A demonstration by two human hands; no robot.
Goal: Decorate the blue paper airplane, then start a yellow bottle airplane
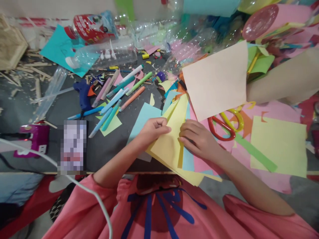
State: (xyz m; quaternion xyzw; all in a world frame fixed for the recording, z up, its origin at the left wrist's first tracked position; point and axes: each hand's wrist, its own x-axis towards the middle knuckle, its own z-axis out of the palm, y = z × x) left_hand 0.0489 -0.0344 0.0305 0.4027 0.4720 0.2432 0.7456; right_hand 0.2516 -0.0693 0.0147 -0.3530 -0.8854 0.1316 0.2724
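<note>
A sheet of yellow paper (163,154) lies in front of me, with a narrow strip folded up along its right side. My left hand (157,129) is closed, pinching the sheet's upper left part between thumb and finger. On the right, my right hand (196,137) has its fingers bent together on the folded edge, gripping it. Beneath are more yellow sheets, a light blue sheet (144,116) and pink paper (199,161). Scissors with red and yellow handles (221,134) rest just right of my right hand; their blades are hidden.
Several markers (117,94), a blue glue gun (83,94) and a phone (73,146) lie leftward. Plastic bottles (107,54) crowd the back. Another person's arm (281,78) reaches in from the right beside a peach sheet (216,79). A white cable (82,189) crosses at lower left.
</note>
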